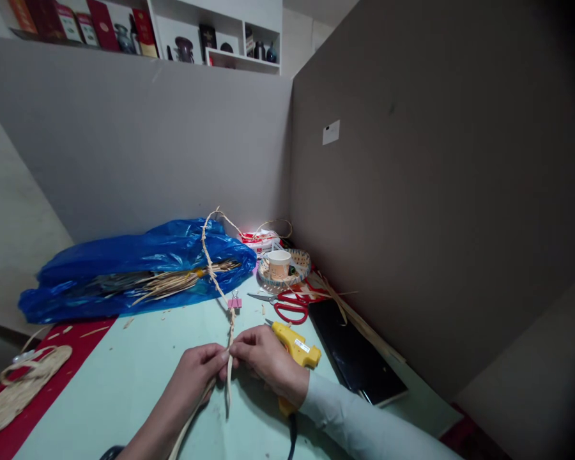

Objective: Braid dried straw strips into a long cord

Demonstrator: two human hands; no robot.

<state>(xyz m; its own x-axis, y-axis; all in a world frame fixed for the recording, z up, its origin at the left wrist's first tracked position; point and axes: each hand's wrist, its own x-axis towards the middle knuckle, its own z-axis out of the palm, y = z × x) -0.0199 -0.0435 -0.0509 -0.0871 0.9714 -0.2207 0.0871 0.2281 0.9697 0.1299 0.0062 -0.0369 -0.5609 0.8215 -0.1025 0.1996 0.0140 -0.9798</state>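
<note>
A pale straw braid point(209, 265) runs from the back of the table toward me, with a pink binder clip point(234, 303) on it. Just below the clip, my left hand point(202, 370) pinches the braid's near end from the left. My right hand point(263, 358) pinches the same spot from the right, its fingertips meeting the left ones. One loose straw strand point(229, 390) hangs down between the hands; another trails under my left wrist. Partly behind my right hand lies a yellow glue gun point(297, 344). Red-handled scissors point(290, 308) rest beyond it.
A blue plastic bag point(124, 255) with straw bundles point(172, 281) spreads along the back left. At the back right, a woven tray point(303, 260) holds a paper cup point(278, 265). A black flat object point(352, 348) lies right, beside a grey partition point(412, 191). A woven straw piece point(23, 399) sits left.
</note>
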